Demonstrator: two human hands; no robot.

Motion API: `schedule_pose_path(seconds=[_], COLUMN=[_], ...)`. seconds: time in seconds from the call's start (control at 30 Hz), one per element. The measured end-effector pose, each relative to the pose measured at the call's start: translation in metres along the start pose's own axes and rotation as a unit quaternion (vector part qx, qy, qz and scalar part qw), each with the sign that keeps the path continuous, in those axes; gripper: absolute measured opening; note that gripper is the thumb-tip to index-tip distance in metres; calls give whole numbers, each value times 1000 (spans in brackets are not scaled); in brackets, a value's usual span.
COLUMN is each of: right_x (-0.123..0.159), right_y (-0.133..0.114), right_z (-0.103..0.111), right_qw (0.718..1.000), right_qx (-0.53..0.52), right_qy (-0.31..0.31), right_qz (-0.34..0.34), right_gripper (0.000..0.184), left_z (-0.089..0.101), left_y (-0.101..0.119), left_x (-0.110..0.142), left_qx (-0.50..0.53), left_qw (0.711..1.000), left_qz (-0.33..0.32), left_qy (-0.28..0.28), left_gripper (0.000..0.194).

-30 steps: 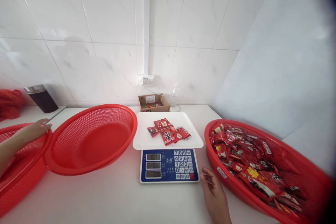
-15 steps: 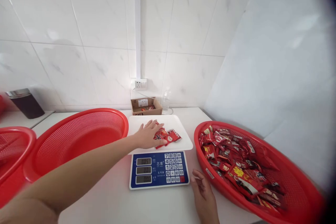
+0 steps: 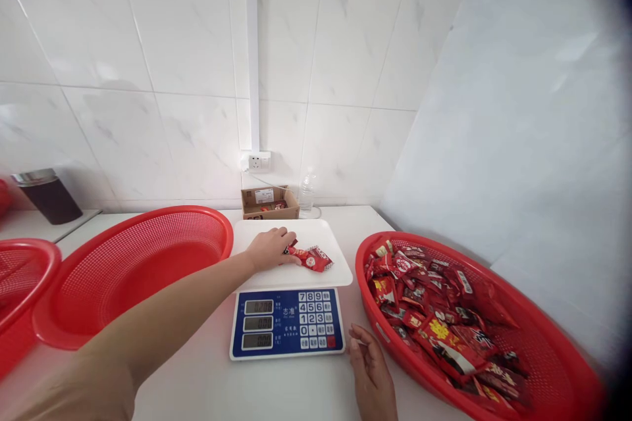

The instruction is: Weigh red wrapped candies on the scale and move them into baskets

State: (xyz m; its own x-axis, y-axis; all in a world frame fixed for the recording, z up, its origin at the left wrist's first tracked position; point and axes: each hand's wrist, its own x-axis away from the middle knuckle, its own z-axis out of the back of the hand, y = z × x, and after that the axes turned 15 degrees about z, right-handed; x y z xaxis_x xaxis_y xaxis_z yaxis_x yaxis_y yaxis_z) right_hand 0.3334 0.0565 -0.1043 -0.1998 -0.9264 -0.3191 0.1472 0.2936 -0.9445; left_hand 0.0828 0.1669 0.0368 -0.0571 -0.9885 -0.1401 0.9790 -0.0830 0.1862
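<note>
My left hand is over the white pan of a digital scale, its fingers closed around red snack packets. Part of the packets sticks out to the right of the fingers, against the pan; how many I hold cannot be made out. On the table by the scale's right front corner, my right hand rests with curled fingers apart and nothing in it. A red basket holding many snack packets stands just right of that hand.
Left of the scale stands a red mesh basket, with another red basket beyond it. Behind the pan are a small cardboard box and a clear bottle. A dark jar sits at the far left, near the tiled wall.
My left hand has gone from lying spread over the packets to gripping them, gathering them closer together. The right hand stays near the scale's corner. The view has shifted slightly.
</note>
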Motion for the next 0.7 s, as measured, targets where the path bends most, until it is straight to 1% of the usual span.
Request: schedule_pose_path(seconds=[0.1, 0.2, 0.3, 0.4, 0.47, 0.5, 0.57, 0.63, 0.7], right_x=[0, 1, 1, 1, 1, 1, 1, 1, 1], right_y=[0, 0, 0, 1, 1, 1, 0, 0, -1], right_z=[1, 3, 4, 3, 3, 2, 2, 2, 2], right_qw=[1000, 1000, 1000, 1000, 1000, 1000, 1000, 1000, 1000], right_qx=[3, 8, 10, 9, 7, 5, 0, -4, -4], right_qy=[0, -10, -17, -17, -15, -14, -12, -11, -9], right_qz=[1, -7, -16, -19, -19, -20, -21, -20, -16], right_gripper=[50, 53, 55, 56, 57, 57, 57, 56, 55], left_z=[7, 25, 51, 73, 82, 85, 88, 87, 81], left_y=[-4, -9, -22, -50, -74, -85, -102, -107, -98], left_x=[-2, 5, 24, 52, 71, 79, 92, 98, 95], left_qx=[35, 73, 93, 74, 53, 49, 48, 37, 20], left_qw=[998, 990, 981, 971, 964, 963, 965, 972, 982], left_qz=[39, 85, 124, 183, 231, 244, 253, 231, 187], left_qy=[37, 87, 119, 135, 123, 101, 43, 14, 24], left_gripper=[49, 44, 44, 47, 49, 51, 55, 56, 51])
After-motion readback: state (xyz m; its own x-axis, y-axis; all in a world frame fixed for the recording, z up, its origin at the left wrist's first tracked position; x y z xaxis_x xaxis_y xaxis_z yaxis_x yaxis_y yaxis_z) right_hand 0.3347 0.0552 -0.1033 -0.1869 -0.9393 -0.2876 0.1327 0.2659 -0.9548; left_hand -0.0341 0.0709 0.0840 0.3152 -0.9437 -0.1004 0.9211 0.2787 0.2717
